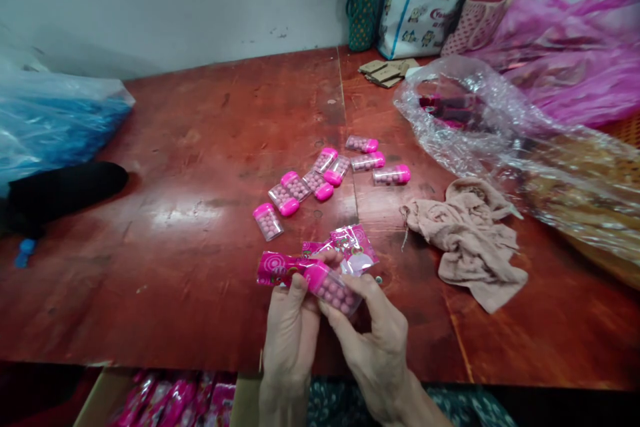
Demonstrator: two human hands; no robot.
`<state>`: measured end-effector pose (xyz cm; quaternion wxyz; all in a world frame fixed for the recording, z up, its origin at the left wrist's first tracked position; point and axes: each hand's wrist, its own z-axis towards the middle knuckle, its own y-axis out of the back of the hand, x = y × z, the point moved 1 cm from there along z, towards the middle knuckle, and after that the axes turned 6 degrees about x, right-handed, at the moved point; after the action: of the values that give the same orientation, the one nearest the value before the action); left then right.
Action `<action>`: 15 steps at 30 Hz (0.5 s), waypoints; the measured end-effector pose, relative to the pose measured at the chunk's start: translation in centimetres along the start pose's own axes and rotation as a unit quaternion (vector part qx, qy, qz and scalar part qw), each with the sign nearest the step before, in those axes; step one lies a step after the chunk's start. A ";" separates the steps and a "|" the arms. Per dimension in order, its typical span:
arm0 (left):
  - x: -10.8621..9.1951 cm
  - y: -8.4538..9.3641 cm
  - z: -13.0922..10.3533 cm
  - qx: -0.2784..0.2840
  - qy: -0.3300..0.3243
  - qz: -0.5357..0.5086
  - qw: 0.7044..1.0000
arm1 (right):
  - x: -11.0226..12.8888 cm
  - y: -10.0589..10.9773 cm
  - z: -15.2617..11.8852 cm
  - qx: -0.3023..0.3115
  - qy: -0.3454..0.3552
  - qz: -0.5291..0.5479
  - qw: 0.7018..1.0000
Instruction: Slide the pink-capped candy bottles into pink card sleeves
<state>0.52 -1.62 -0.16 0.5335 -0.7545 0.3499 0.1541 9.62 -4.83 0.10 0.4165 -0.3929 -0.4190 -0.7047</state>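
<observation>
Near the table's front edge, my right hand (pixel 377 330) pinches the lower end of a clear candy container (pixel 337 293) filled with pink balls. The container's pink cap points up and left, against a printed pink sleeve (pixel 277 268). My left hand (pixel 295 320) holds that sleeve between thumb and fingers, close to the cap; whether the cap is inside it I cannot tell. Just beyond my hands lie more pink sleeves (pixel 354 243). Farther back, several pink-capped containers (pixel 267 221) lie loosely grouped on the reddish table (pixel 200 293).
A crumpled cloth (pixel 473 233) lies at the right, beside clear plastic (pixel 480 107) over a wicker basket. Bags and bottles stand along the back right. At the left are a blue-filled plastic bag (pixel 65 127) and a black object (pixel 70 190). Below the edge, a box (pixel 103 400) holds pink packets.
</observation>
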 end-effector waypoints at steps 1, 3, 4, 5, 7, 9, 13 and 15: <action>0.0 0.0 0.0 0.002 -0.003 0.005 1.000 | 0.0 0.0 -0.1 0.004 -0.004 0.003 1.000; -0.1 -0.1 0.0 0.000 -0.010 0.017 1.000 | -0.1 -0.1 -0.1 0.014 -0.007 0.006 1.000; -0.2 -0.1 0.1 -0.005 -0.014 0.023 1.000 | -0.1 -0.1 -0.2 0.018 -0.008 0.006 1.000; -0.2 -0.1 0.1 -0.011 -0.019 0.029 0.999 | -0.2 -0.2 -0.2 0.018 -0.005 0.005 1.000; -0.3 -0.1 0.3 -0.022 -0.027 0.043 0.998 | -0.3 -0.3 -0.3 0.005 0.010 0.006 1.000; -0.4 0.0 0.4 -0.022 -0.026 0.054 0.998 | -0.5 -0.4 -0.3 -0.010 0.032 0.017 0.999; -0.6 0.0 0.5 0.012 -0.019 0.054 0.998 | -0.7 -0.1 -0.1 -0.013 0.027 0.064 0.998; -0.6 -0.1 0.4 0.047 -0.010 0.052 0.997 | -0.6 0.2 -0.1 -0.021 0.003 0.090 0.996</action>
<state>0.16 -1.02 0.13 0.5631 -0.7077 0.3903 0.1724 9.97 -4.78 -0.42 0.4711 -0.4358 -0.3655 -0.6742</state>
